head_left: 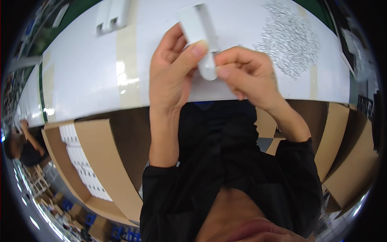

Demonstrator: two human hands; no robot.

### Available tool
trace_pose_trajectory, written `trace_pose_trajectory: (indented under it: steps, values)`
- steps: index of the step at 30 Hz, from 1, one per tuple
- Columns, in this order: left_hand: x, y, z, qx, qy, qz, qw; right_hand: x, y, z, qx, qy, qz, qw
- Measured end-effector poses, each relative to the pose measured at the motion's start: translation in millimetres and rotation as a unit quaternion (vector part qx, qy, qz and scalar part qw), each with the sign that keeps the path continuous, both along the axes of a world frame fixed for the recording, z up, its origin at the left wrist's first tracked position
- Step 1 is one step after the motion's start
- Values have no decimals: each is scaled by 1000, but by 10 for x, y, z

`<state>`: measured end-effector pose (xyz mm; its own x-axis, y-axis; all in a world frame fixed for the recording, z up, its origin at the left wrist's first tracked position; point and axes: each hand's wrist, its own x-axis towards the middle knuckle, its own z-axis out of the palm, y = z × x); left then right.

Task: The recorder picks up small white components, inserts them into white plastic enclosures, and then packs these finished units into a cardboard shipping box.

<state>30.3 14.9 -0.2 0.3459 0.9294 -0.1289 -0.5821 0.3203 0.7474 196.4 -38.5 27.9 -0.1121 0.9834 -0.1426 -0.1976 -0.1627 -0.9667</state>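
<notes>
Over the white table, my left hand (169,72) is closed round a long white plastic housing (193,26), the thumb pressed on its face. The housing is tilted, its rounded end toward me and a channel along its right side. My right hand (252,74) pinches with thumb and forefinger against the edge beside that rounded end. Whatever small thing lies between those fingertips is hidden. To the right of my hands spreads a pile of small shiny silvery pieces (288,40). Similar white housings (119,14) lie side by side at the far left of the table.
An open cardboard box (94,137) stands below the table's left edge, stacked with white parts (82,165). More open cardboard (350,157) stands at my right. Another person (30,151) is at the far left. Tape strips (128,56) cross the table.
</notes>
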Motion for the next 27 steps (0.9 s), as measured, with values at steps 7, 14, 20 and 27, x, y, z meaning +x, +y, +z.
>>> trace_pose_trajectory:
  steps: [7, 14, 20, 27]
  values:
    - [242, -128, -54, 64, 55, 45, 995, 115, -68, -69, 19, 38, -10, 999]
    - [180, -144, -102, 48, 39, 50, 997, 381, 84, -131, 181, -209, 44, 960]
    - [-66, -55, 74, -61, 61, 27, 996, 635, 373, -117, 390, -447, 106, 798]
    - [-152, -65, 145, -94, -12, 89, 992, 1320, 1491, -226, 426, -528, -18, 734]
